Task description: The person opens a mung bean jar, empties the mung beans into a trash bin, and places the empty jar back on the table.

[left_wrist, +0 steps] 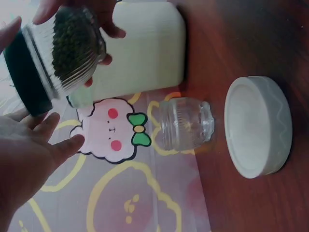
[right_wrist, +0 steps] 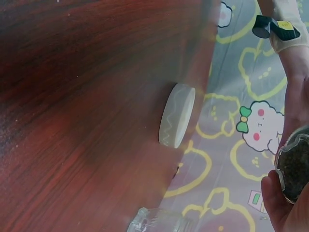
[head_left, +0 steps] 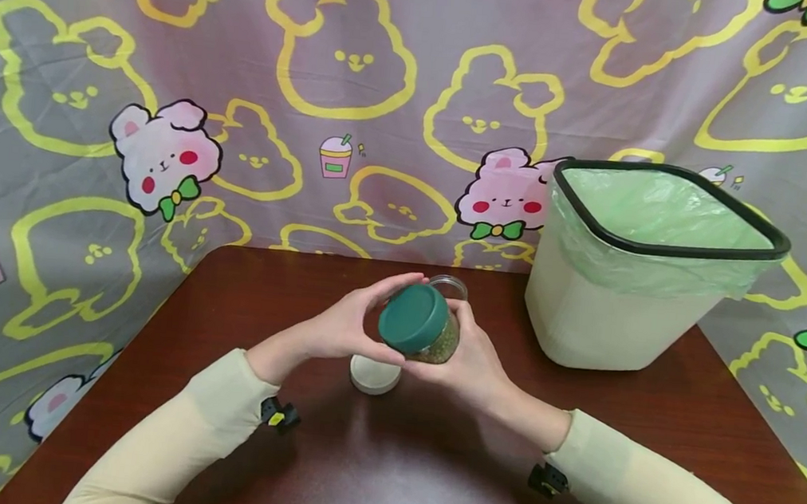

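Observation:
A glass jar of small green beans (head_left: 438, 347) with a dark green lid (head_left: 414, 318) is held tilted above the table, lid towards me. My right hand (head_left: 468, 355) grips the jar's body from below and behind. My left hand (head_left: 367, 322) wraps its thumb and fingers around the lid. In the left wrist view, the left hand (left_wrist: 34, 145) lies beside the lid (left_wrist: 24, 67), and the beans show through the glass jar (left_wrist: 72, 46). In the right wrist view, only the jar's edge (right_wrist: 294, 166) and the right hand's palm (right_wrist: 282, 205) show.
A white lid (head_left: 374, 376) lies flat on the brown table (head_left: 384, 474) under the hands. An empty, lidless glass jar (head_left: 449, 286) stands just behind. A cream bin with a green liner (head_left: 632, 272) stands at the back right. A patterned cloth hangs behind.

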Motion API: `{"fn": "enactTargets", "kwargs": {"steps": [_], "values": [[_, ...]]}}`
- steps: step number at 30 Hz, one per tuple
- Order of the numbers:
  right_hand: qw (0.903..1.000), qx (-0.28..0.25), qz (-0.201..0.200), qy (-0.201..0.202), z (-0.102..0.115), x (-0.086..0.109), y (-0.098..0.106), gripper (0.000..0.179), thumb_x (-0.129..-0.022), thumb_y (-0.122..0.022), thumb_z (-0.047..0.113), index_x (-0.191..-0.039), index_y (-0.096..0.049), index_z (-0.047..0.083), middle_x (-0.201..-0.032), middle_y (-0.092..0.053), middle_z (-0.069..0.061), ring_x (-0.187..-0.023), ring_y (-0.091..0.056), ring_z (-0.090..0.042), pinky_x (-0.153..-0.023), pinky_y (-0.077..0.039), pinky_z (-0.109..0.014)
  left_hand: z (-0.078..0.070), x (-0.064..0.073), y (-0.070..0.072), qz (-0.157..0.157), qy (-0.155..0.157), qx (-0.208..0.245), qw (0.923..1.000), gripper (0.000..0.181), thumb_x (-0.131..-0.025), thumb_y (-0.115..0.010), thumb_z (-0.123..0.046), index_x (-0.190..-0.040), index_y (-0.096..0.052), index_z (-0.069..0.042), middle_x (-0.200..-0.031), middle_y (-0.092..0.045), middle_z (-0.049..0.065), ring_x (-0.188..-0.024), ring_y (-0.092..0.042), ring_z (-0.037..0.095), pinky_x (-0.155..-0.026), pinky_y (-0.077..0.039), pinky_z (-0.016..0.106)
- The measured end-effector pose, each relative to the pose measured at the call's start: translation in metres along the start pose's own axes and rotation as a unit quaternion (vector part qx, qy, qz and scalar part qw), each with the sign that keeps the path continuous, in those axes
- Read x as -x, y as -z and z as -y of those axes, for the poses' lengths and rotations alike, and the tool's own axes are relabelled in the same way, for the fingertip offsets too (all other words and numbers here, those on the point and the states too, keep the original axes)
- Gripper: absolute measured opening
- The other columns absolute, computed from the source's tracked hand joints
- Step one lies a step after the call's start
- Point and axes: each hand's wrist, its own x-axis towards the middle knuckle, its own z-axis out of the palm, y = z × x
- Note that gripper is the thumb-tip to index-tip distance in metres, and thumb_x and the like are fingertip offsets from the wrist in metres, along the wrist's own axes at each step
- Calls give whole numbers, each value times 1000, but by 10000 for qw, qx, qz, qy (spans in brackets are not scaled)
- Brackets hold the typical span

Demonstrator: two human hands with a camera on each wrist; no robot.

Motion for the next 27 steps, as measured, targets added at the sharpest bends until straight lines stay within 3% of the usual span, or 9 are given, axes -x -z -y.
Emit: {"fn": "enactTargets", "kwargs": {"steps": [2,5,9,11,15,19,23,27], "values": [[10000,-43,27,33,0,0,0,85,-66,-91,28,-131,-39,9,-119,-61,-6,-103,-58,-22,-85,-49,-45,0,-1,-3,-142,72,-15,9999,95,-72,-87,-12,-150,-34,-11,-143,-48,5,-126,-47,17,-104,-34,46],[10000,-61,28,2,0,-1,0,86,-66,-91,28,-131,-38,8,-119,-61,-6,-103,-59,-22,-85,-49,-45,-1,0,-10,-638,298,-40,9975,88,-69,-88,-8,-145,-43,-11,-132,-57,1,-116,-54,17,-99,-40,44],[9999,40,-37,-125,-2,0,0,85,-67,-90,30,-131,-39,7,-118,-62,-8,-103,-59,-24,-85,-48,-47,-3,2,-23,-1247,780,-53,9891,83,-71,-88,-17,-142,-47,-13,-128,-59,-2,-112,-55,17,-93,-43,45],[9998,80,-47,-170,-3,0,0,85,-67,-90,30,-131,-39,6,-117,-62,-8,-103,-59,-24,-85,-48,-47,-6,4,-27,-1339,1020,-95,9857,84,-72,-88,-23,-143,-45,-14,-130,-58,-2,-114,-53,18,-93,-43,46],[9999,69,-52,-134,-4,1,0,85,-67,-90,30,-131,-39,7,-117,-62,-8,-103,-59,-23,-85,-49,-47,-11,4,-21,-979,1175,-440,9873,98,-73,-87,-29,-151,-29,-17,-147,-41,1,-131,-40,20,-103,-35,51],[9999,62,-83,-99,-4,1,0,86,-65,-91,31,-130,-40,9,-117,-62,-6,-103,-58,-23,-85,-48,-46,-19,3,1,-312,829,-843,9925,107,-72,-88,-25,-154,-20,-23,-155,-26,-3,-140,-26,16,-108,-26,53],[10000,40,-23,-83,-2,1,-1,87,-64,-92,33,-130,-40,9,-116,-62,-5,-103,-59,-22,-84,-48,-46,-27,0,15,317,420,-1103,9925,103,-71,-89,-25,-153,-27,-25,-153,-30,-6,-137,-29,11,-107,-30,50],[9999,-11,91,-94,-2,2,-2,87,-65,-91,31,-131,-38,8,-118,-61,-6,-103,-59,-22,-84,-49,-44,-30,-5,16,740,97,-1103,9911,97,-73,-88,-21,-152,-32,-20,-151,-34,-5,-133,-35,11,-104,-37,42]]}}
